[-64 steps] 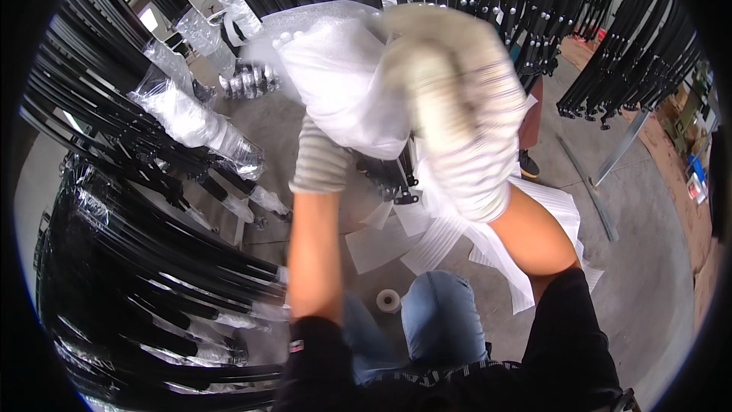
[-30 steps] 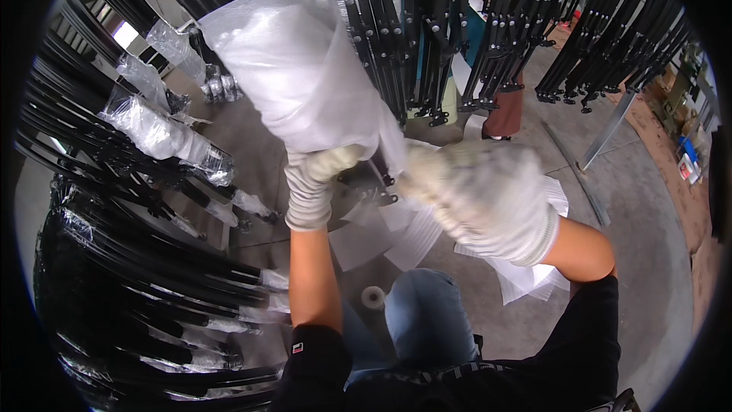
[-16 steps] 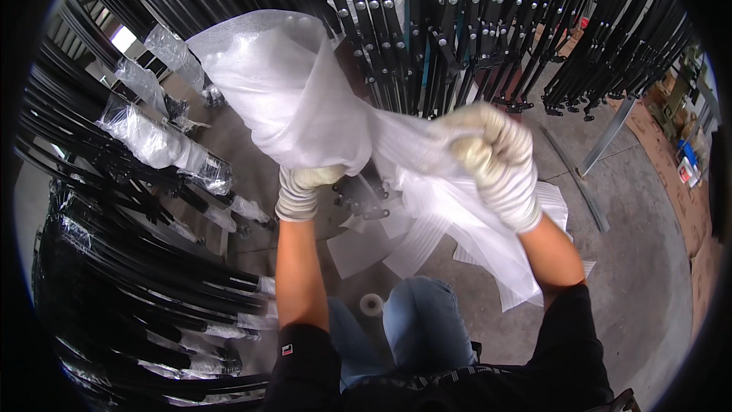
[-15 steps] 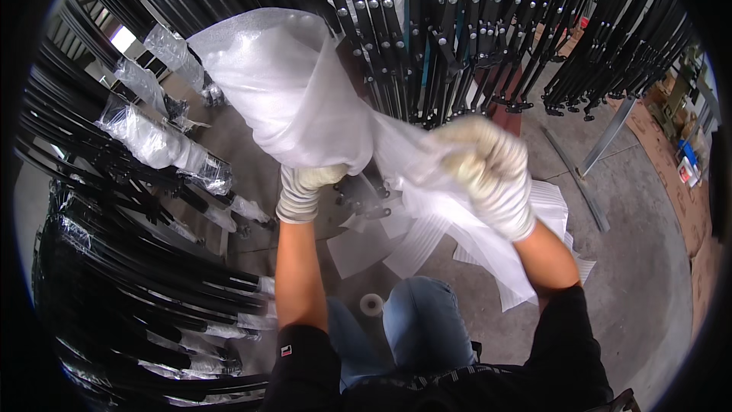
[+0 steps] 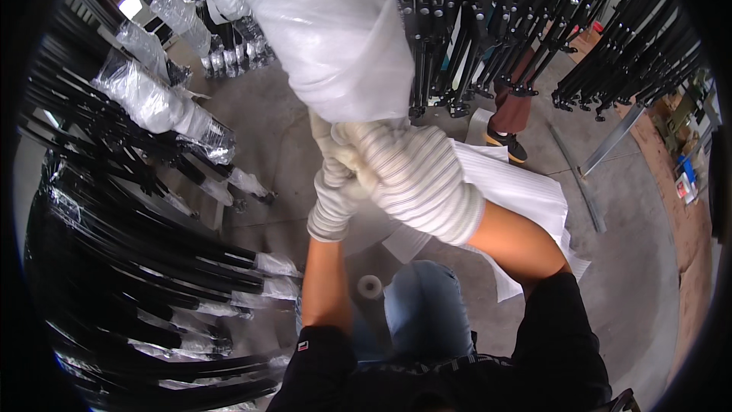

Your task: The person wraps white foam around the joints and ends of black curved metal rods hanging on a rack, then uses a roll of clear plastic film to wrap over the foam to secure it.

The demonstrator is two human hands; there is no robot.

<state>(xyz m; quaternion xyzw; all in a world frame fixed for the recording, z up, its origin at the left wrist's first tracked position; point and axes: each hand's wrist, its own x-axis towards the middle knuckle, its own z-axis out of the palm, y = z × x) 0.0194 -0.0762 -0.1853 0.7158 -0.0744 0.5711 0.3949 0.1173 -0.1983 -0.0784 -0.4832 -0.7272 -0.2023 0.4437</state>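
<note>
A bundle wrapped in translucent white foam sheet (image 5: 332,46) rises in front of me, its wide end away from me; what is inside is hidden. My left hand (image 5: 334,194), in a ribbed white knit glove, is closed round the gathered lower end of the wrap. Right up against it, my right hand (image 5: 419,179), gloved alike, has its fingers closed on the same gathered foam. Most of the left fingers are covered by the right hand. Loose white foam sheets (image 5: 526,194) lie on the floor beyond my right forearm.
Black metal bars (image 5: 457,23) hang in rows ahead and to the right. At left, black tubes (image 5: 152,259) have plastic-wrapped ends, near a wrapped bundle (image 5: 152,111). A tape roll (image 5: 370,286) lies by my knees. Another person's shoe (image 5: 507,145) and a grey metal bar (image 5: 576,175) are on the floor.
My right hand has come in from the right, bringing the loose foam tail round to my left hand. The bundle has shifted up and right. Another person's leg now shows beyond the sheets.
</note>
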